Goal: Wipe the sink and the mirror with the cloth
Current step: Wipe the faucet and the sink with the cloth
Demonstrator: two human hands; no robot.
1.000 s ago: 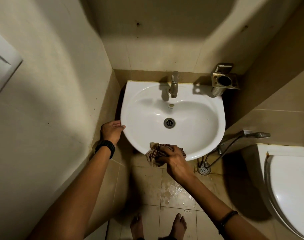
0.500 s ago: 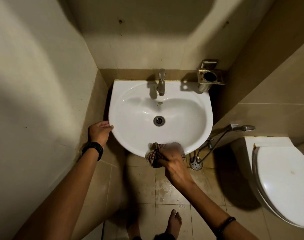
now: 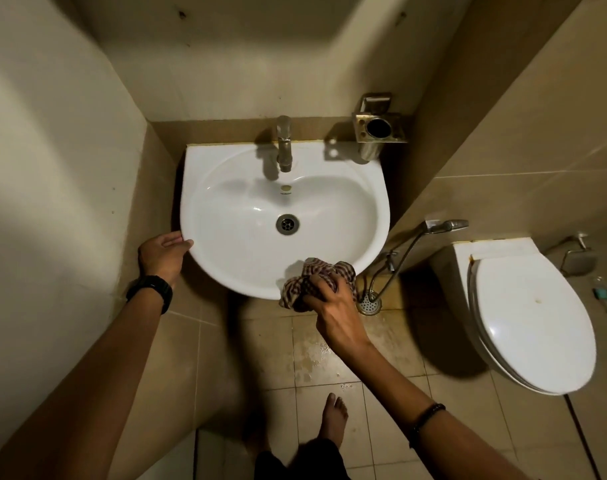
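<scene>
A white wall-mounted sink [image 3: 226, 265] with a metal tap [image 3: 284, 143] and a drain [image 3: 287, 224] fills the middle of the view. My right hand [image 3: 333, 306] grips a bunched checkered cloth [image 3: 316, 277] and holds it against the sink's front right rim. My left hand [image 3: 163, 252] rests on the sink's left rim, fingers touching the edge, a black watch on the wrist. A lighter panel at the top, possibly the mirror's lower edge [image 3: 233, 15], shows above the tiled wall.
A metal cup holder [image 3: 378, 128] hangs on the wall right of the tap. A spray hose [image 3: 444, 226] and a floor drain [image 3: 368, 303] sit between the sink and the white toilet [image 3: 534, 323]. The floor tiles are wet; my bare foot [image 3: 335, 420] stands below.
My right hand has slid the cloth rightward along the sink's front rim. The left hand stays on the left rim. The camera's view has shifted.
</scene>
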